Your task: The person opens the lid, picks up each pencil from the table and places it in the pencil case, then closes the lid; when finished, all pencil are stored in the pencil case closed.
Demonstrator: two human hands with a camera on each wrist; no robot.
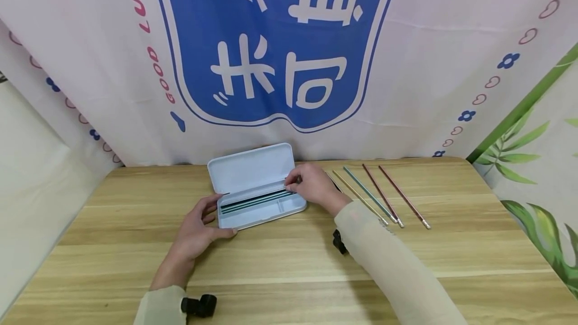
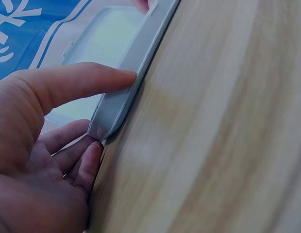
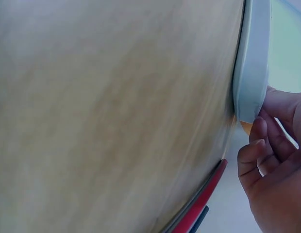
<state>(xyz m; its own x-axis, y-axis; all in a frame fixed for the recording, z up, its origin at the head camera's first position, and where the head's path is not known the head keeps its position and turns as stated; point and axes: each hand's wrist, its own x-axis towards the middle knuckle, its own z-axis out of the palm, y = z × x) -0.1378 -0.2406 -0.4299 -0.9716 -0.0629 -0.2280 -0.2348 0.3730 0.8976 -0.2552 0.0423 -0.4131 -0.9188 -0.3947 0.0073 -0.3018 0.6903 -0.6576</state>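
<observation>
Gripping the pencil case (image 1: 259,214) on the counter (image 1: 271,275), your left hand (image 1: 196,232) anchors it while your right hand (image 1: 311,184) curls at its right end, pinch unclear; a slack hold could let it skid, jolting the green pencils (image 1: 257,201).

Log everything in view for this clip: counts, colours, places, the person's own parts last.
Table: one, wood-grain, foreground
Pencil case: one, pale blue, open on the table
Green pencils: at least two, dark green, inside the case
Loose pencils: four; yellow, blue, two dark red; right of the case
Dark stick: one, dark, just right of the case, partly hidden
Badge cloth: one, whitish and blue, behind the table
Leaf-print cloth: one, white and green, far right
Wrist devices: two, black, one per side
Sleeves: two, cream, lower frame
Left hand: one, bare, gripping the case's left end
Right hand: one, bare, at its right end
</observation>
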